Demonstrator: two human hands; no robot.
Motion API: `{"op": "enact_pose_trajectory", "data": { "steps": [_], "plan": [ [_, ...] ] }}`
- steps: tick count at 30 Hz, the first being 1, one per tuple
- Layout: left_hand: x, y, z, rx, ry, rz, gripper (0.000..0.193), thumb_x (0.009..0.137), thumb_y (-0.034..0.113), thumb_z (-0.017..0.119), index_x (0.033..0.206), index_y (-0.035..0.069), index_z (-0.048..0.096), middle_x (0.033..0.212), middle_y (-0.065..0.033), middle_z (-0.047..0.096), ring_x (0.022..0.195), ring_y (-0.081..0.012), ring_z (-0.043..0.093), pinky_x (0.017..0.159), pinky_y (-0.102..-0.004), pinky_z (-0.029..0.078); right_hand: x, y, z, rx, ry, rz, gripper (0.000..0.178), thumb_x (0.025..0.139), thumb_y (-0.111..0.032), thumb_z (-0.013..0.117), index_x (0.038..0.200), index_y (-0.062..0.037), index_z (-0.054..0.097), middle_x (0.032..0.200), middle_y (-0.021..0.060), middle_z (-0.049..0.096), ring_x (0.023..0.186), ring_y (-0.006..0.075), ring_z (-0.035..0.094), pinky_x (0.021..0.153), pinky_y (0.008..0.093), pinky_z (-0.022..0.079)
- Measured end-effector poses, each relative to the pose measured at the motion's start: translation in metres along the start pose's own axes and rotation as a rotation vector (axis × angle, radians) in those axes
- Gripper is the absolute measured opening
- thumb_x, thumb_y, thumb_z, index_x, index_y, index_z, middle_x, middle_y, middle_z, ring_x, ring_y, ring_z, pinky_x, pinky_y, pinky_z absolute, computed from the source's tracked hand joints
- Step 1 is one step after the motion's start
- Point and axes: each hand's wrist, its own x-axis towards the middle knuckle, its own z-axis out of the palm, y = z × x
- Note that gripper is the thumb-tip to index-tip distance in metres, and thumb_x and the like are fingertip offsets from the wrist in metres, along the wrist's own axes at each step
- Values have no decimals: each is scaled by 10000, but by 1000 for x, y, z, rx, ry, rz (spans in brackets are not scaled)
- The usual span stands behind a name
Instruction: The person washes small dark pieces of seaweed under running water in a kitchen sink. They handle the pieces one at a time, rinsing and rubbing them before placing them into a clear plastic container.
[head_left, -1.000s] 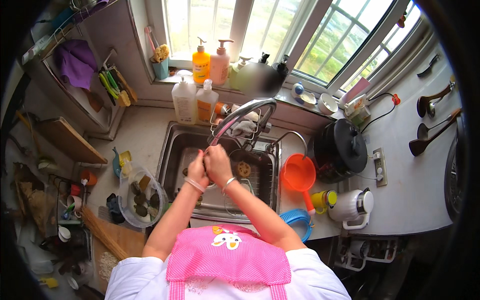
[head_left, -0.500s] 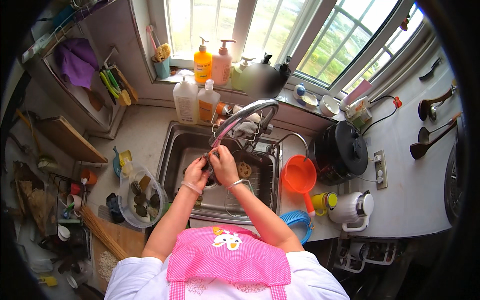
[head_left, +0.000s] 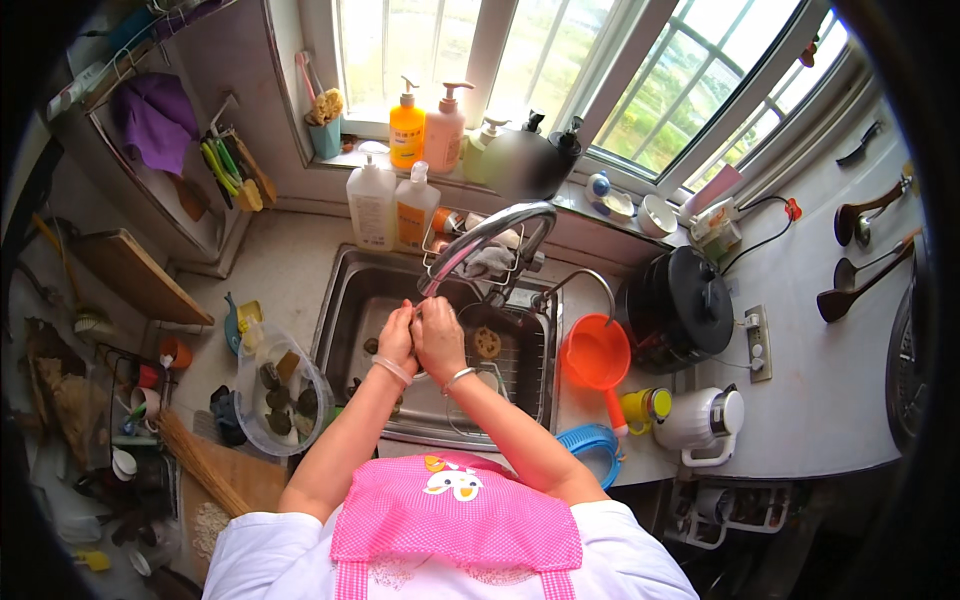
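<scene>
Both my hands meet over the steel sink (head_left: 338, 300), just under the tip of the curved chrome tap (head_left: 487, 232). My left hand (head_left: 397, 340) and my right hand (head_left: 441, 338) press against each other with curled fingers. Each wrist has a thin bracelet. Anything between the palms is hidden. A wire rack (head_left: 515, 365) with a round brown scrubber (head_left: 487, 343) sits in the sink to the right of my hands.
Soap bottles (head_left: 393, 205) stand behind the sink and pump bottles (head_left: 424, 128) on the sill. A clear bowl of dark pieces (head_left: 281, 392) sits left. An orange funnel-shaped scoop (head_left: 596, 355), black pot (head_left: 677, 308), yellow cup (head_left: 646, 404) and white kettle (head_left: 703, 420) sit right.
My joined hands have stayed under the tap, shifting only slightly down and right while moving against each other.
</scene>
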Motion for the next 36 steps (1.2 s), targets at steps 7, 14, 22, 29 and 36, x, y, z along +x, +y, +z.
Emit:
{"op": "enact_pose_trajectory", "data": {
  "steps": [7, 14, 22, 29, 36],
  "plan": [
    [-22, -1, 15, 0, 50, -40, 144, 904, 75, 604, 1009, 98, 507, 985, -53, 594, 903, -193, 573, 771, -367, 492, 31, 40, 1, 69, 77, 179, 158, 831, -107, 554, 951, -12, 516, 929, 205, 557, 867, 409, 555, 738, 486, 452],
    [-9, -1, -9, 62, -83, -89, 184, 962, 135, 483, 1109, 78, 577, 1050, -51, 610, 943, -171, 581, 815, -337, 497, 8, 26, 10, 5, 95, 42, 138, 840, -98, 578, 935, -19, 517, 925, 193, 528, 859, 393, 546, 748, 465, 453],
    [-3, 7, 1, 23, -48, -135, 161, 972, 152, 458, 1039, 76, 583, 994, -55, 622, 909, -175, 608, 804, -355, 512, 3, 7, 2, 194, 6, 39, 130, 838, -99, 569, 919, -12, 516, 906, 198, 531, 839, 388, 544, 742, 474, 453],
    [-29, -5, 9, 19, -161, -129, 193, 984, 138, 450, 1129, 72, 559, 1096, -44, 608, 999, -175, 593, 861, -398, 506, 27, 48, -1, 54, 99, 139, 130, 865, -127, 547, 919, -12, 517, 899, 192, 545, 832, 389, 546, 726, 471, 455],
    [-20, 14, 12, 52, -168, -58, 308, 1013, 147, 363, 1242, 44, 542, 1167, -68, 600, 1051, -197, 584, 916, -369, 479, 4, 15, 1, 185, 88, 140, 127, 858, -104, 563, 924, -7, 515, 918, 202, 547, 869, 403, 552, 746, 462, 457]
  ]
}}
